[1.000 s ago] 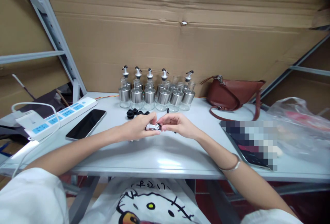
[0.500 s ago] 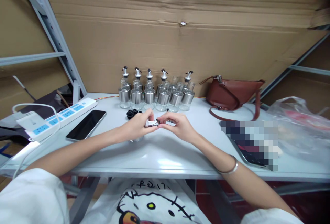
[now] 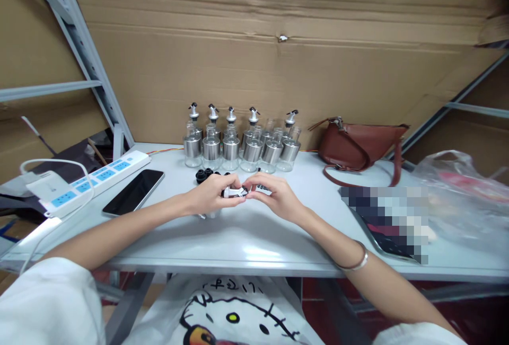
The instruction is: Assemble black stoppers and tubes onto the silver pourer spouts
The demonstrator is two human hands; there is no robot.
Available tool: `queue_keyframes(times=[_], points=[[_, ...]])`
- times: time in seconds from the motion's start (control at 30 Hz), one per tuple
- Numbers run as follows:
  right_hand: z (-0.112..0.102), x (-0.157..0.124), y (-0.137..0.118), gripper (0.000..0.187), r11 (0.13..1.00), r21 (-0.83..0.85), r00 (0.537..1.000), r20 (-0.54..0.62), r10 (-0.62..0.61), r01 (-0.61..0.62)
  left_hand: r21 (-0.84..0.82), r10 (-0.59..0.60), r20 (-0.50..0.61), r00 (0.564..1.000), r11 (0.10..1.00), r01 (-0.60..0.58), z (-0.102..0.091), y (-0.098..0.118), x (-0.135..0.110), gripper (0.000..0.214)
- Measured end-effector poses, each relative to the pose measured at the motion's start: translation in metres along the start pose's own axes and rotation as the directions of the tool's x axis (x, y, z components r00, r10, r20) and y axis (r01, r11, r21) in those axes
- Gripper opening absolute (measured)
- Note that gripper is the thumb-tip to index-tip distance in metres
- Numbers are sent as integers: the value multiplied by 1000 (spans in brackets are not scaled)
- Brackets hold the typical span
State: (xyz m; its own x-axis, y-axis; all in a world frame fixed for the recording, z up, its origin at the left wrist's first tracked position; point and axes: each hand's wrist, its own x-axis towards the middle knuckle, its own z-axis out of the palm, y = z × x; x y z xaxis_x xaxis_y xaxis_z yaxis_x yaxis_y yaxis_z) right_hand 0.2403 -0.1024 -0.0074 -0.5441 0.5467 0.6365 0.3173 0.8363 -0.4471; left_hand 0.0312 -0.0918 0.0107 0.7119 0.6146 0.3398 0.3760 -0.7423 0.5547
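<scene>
left hand (image 3: 212,196): fingers clamped on a small white-and-black plastic pourer spout (image 3: 234,192), held just above the desk (image 3: 246,239) at near centre.
right hand (image 3: 278,197): fingertips pinched together on the right end of the same spout. a second pale bit shows among them, too small to tell.
step in hand: by the look of it, both hands are working the spout between them, end to end.
what a further move calls for: a steady left-hand pinch and small, careful turns, since the part is tiny and half hidden by the fingers.
spouts in hand: one.
loose black round rubber stoppers (image 3: 202,175): about four on the desk, just beyond the left hand, some partly hidden.
clear glass bottles with steel sleeves (image 3: 230,148): six in the near row and a few more behind. the full count is not clear.
bottles topped with spouts: five.
black flat phone (image 3: 133,192): one, left of the hands.
white power strip with blue sockets (image 3: 95,175): one, far left.
brown leather bag (image 3: 358,143): one, far right.
clear plastic bag (image 3: 457,191): one, at the right edge.
</scene>
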Motion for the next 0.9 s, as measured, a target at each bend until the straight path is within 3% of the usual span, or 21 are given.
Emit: queue_keyframes(times=[0.2,0.3,0.57,0.73,0.9], points=[[1,0,-10,28,959,-227,972,201,-124,170,-5,44,150,988,999,-44,-8,4,1,25],[5,-1,-12,29,917,-299,952,236,-196,263,13,44,199,979,999,-47,-8,6,0,27],[9,-5,-21,30,944,-135,938,223,-266,300,-65,130,315,940,991,-115,-13,12,-3,28],[13,-6,-24,30,937,-94,930,188,-315,336,-201,132,394,910,978,-54,-16,15,-4,28],[11,-4,-18,23,945,-154,956,113,-272,287,-120,81,275,958,992,-49,-14,17,0,26]])
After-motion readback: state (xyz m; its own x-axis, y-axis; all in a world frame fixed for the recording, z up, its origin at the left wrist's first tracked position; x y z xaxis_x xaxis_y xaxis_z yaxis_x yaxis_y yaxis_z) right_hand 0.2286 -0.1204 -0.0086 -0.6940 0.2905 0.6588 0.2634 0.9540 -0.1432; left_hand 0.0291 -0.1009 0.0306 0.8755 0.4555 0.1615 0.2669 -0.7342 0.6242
